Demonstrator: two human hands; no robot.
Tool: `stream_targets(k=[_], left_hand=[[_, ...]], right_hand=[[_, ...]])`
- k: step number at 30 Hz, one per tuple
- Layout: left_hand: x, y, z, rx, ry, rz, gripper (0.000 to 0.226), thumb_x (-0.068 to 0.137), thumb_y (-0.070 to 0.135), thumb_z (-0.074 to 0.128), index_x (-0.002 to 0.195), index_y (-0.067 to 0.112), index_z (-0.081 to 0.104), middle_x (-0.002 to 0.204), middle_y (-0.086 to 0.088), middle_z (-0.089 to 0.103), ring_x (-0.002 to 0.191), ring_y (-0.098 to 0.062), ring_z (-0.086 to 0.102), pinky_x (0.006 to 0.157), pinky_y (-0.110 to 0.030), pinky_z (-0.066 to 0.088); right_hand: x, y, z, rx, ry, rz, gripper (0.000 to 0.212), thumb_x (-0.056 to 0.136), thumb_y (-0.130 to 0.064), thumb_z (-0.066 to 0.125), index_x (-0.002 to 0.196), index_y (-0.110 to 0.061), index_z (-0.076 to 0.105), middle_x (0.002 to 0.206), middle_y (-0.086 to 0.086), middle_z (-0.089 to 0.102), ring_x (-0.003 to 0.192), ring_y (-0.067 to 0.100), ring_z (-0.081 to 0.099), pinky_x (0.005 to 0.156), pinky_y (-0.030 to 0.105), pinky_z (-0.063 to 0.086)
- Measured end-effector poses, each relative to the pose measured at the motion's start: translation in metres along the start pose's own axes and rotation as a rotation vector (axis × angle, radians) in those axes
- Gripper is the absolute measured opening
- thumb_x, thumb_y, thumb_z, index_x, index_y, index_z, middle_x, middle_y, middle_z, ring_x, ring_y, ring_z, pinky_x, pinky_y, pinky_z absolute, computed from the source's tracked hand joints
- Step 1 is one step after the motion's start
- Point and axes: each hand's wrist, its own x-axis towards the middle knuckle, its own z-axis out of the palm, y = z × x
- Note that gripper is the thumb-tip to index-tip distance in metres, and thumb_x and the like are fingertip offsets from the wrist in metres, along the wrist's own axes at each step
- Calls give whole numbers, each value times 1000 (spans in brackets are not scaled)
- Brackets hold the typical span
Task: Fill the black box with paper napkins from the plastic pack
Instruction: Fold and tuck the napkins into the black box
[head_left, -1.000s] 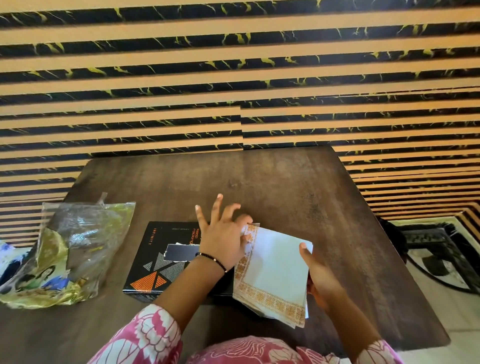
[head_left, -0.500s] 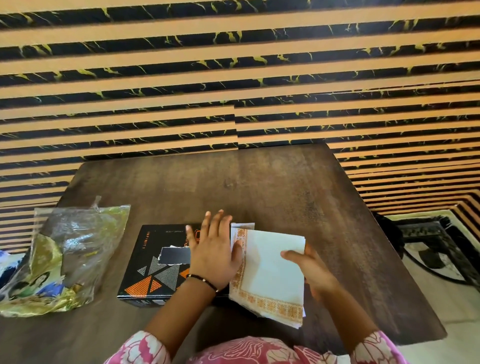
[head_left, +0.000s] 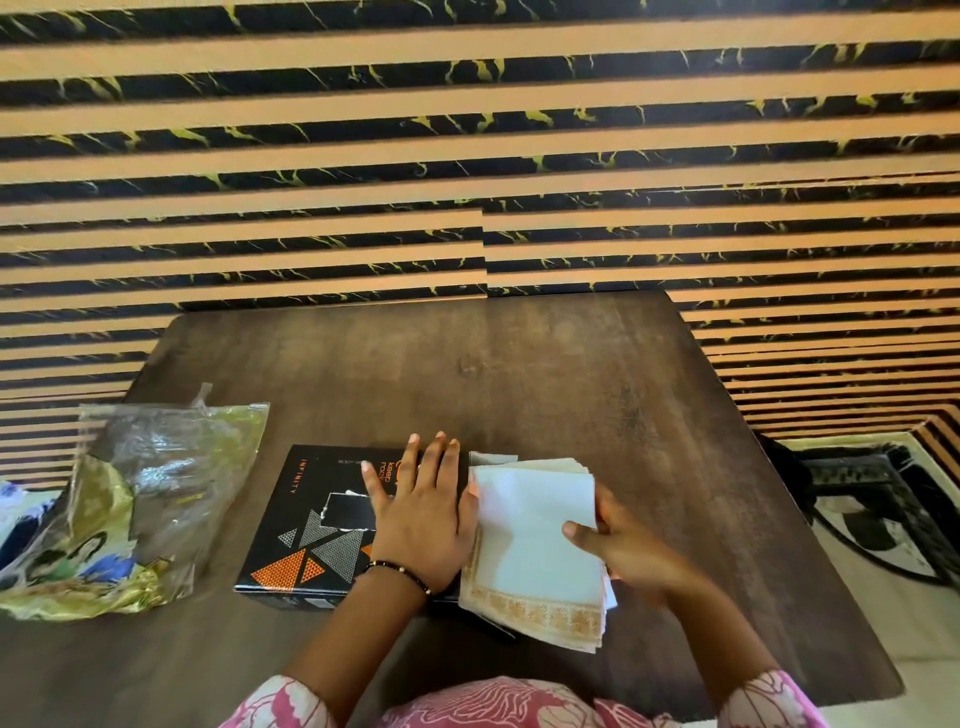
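Observation:
A black box (head_left: 311, 519) with orange and grey triangles lies on the dark wooden table (head_left: 519, 374), near the front. My left hand (head_left: 423, 514) rests flat on the box's right part, fingers together. A stack of white paper napkins (head_left: 530, 551) with an orange border sticks out from the box's right side. My right hand (head_left: 623, 551) grips the stack at its right edge, thumb on top. A crumpled plastic pack (head_left: 150, 499) lies to the left of the box, looking mostly empty.
A wall of orange and black marbled stripes rises just behind the table. On the right, beyond the table edge, a dark ornate object (head_left: 872, 499) sits on the floor. My pink patterned sleeves show at the bottom.
My left hand has lowered from spread, raised fingers to lying flat on the box. My right hand has slid further over the napkin stack, pressing it toward the box.

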Motion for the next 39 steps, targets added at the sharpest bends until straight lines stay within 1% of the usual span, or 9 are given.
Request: stream_targets(k=[5, 9, 11, 15, 20, 26, 30, 36, 39], left_hand=[[3, -1, 1, 2, 7, -3, 76, 76, 52, -9, 144, 24, 12, 156, 6, 13, 144, -17, -6, 107, -62, -12], [4, 0, 3, -7, 7, -2, 75, 77, 52, -6, 144, 24, 12, 156, 6, 13, 144, -17, -6, 107, -62, -12], [3, -1, 3, 2, 13, -3, 74, 78, 52, -7, 144, 24, 11, 156, 6, 13, 144, -17, -6, 107, -62, -12], [4, -1, 2, 3, 11, -5, 75, 77, 52, -7, 144, 24, 11, 155, 6, 14, 144, -17, -6, 107, -62, -13], [2, 0, 2, 1, 10, -6, 76, 77, 53, -9, 144, 25, 10, 156, 6, 13, 144, -17, -6, 107, -61, -14], [5, 0, 5, 45, -7, 20, 74, 77, 51, -5, 144, 24, 9, 155, 4, 12, 144, -21, -7, 104, -66, -12], [3, 1, 4, 48, -11, 19, 73, 76, 50, -7, 144, 26, 8, 155, 5, 12, 144, -21, -8, 103, -65, -15], [7, 1, 4, 46, 3, 13, 72, 77, 49, -5, 143, 25, 11, 154, 5, 15, 144, -21, -5, 105, -67, -9], [5, 1, 3, 37, -1, 15, 73, 77, 49, -6, 143, 25, 11, 154, 6, 15, 144, -21, -6, 105, -67, -10]], right_hand=[[4, -2, 20, 26, 9, -57, 56, 87, -34, 52, 134, -34, 23, 132, -7, 47, 119, 14, 50, 100, 41, 47], [17, 11, 34, 330, 392, 176, 36, 93, -30, 48, 126, -19, 39, 118, 8, 59, 99, 24, 63, 90, 47, 52], [18, 9, 51, 374, 439, 235, 33, 92, -35, 49, 118, -18, 39, 112, 10, 59, 96, 26, 63, 88, 51, 52], [18, -3, 71, 371, 364, 180, 45, 93, -35, 47, 130, -19, 28, 124, 8, 49, 104, 24, 58, 89, 44, 52], [20, 7, 56, 361, 517, 170, 57, 93, -30, 49, 141, -25, 19, 140, 8, 45, 113, 27, 57, 94, 46, 50], [22, -17, 62, 246, 251, 66, 43, 93, -42, 41, 134, -28, 41, 130, 4, 54, 112, 21, 58, 99, 44, 47], [15, -11, 52, 273, 257, 120, 58, 93, -46, 40, 144, -21, 27, 145, -1, 39, 129, 21, 44, 112, 46, 32], [9, -16, 75, 646, 39, 182, 38, 98, -40, 24, 102, -28, 59, 88, -10, 70, 79, 2, 66, 68, 21, 55], [6, -13, 65, 653, 76, 185, 36, 99, -38, 23, 97, -28, 57, 97, -11, 65, 81, -1, 62, 81, 19, 49]])
